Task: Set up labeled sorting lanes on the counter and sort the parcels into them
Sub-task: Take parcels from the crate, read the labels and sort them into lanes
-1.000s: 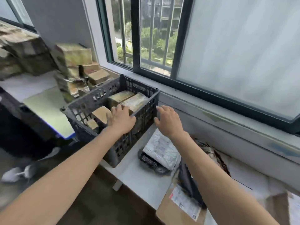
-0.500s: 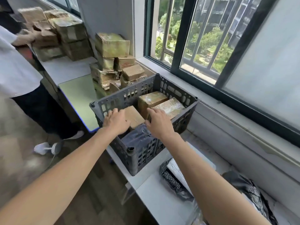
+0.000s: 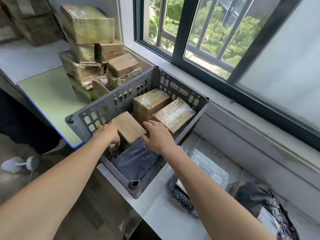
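A dark grey plastic crate point(image 3: 174, 86) stands on the white counter point(image 3: 166, 220) under the window. Inside it lie a small brown cardboard box point(image 3: 129, 126), two tape-wrapped cardboard parcels point(image 3: 150, 102) point(image 3: 174, 113) and a dark poly bag point(image 3: 136, 161). My left hand point(image 3: 108, 134) reaches down along the small box's left side, fingers curled against it. My right hand point(image 3: 156, 136) lies palm down on the box's right, thumb touching its near corner, fingers relaxed. Both hands flank the box inside the crate.
A tall stack of worn cardboard boxes point(image 3: 90, 49) stands on a green-topped table point(image 3: 48, 101) left of the crate. A white-labelled mailer point(image 3: 210, 170), a patterned black bag point(image 3: 181, 196) and a black poly bag point(image 3: 259, 201) lie on the counter to the right. Someone's shoes point(image 3: 17, 165) are on the floor, left.
My view has swung left and closer to the crate. Both hands moved from the crate's near rim down inside it, onto either side of the small cardboard box.
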Motion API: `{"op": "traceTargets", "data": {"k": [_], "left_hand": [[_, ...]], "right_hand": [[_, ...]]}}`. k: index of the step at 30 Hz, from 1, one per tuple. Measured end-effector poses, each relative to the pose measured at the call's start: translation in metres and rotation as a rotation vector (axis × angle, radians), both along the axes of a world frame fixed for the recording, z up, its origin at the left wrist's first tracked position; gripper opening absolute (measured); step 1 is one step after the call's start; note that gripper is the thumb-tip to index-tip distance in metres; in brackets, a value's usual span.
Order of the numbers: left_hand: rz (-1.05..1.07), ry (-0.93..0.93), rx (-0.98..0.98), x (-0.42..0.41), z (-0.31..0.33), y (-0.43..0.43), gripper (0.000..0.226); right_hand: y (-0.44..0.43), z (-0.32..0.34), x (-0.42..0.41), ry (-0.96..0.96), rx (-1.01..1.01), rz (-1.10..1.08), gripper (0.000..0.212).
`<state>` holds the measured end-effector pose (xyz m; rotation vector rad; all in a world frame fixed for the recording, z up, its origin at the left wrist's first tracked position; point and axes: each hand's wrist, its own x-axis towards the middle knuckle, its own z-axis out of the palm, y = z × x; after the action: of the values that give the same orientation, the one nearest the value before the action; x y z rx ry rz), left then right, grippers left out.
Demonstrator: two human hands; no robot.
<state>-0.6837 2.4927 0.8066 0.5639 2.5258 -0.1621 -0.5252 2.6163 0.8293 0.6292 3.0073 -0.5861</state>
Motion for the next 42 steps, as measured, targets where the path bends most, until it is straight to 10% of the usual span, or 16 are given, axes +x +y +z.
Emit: {"op": "traceTargets", "data": {"k": [4,13,20,34,42], "left_hand": [[-0.048,-0.097,-0.113,-0.013,-0.019,0.001,0.121],[-0.214,-0.022,-0.161,-0.021,0.039,0.012,0.065],[-0.147,-0.461,0.324,-0.042,0.139,0.016,0.055],[-0.148,-1.02,1.125,0.044,0.13,0.083,0.051],[-0.148,-1.214,1.174,0.099,0.133,0.119,0.068]], "right_hand": [[0.001,-0.007,-0.01,-0.006,-0.008,-0.034,0.052],[-0.009,-0.003,-0.03,-0.012,-0.055,-0.053,0.058],[-0.012,0.03,-0.016,0.22,-0.726,-0.143,0.069],[0.044,0.078,0.094,0.731,-1.246,-0.536,0.049],[0.058,0.08,0.154,0.863,-1.332,-0.623,0.055]]}}
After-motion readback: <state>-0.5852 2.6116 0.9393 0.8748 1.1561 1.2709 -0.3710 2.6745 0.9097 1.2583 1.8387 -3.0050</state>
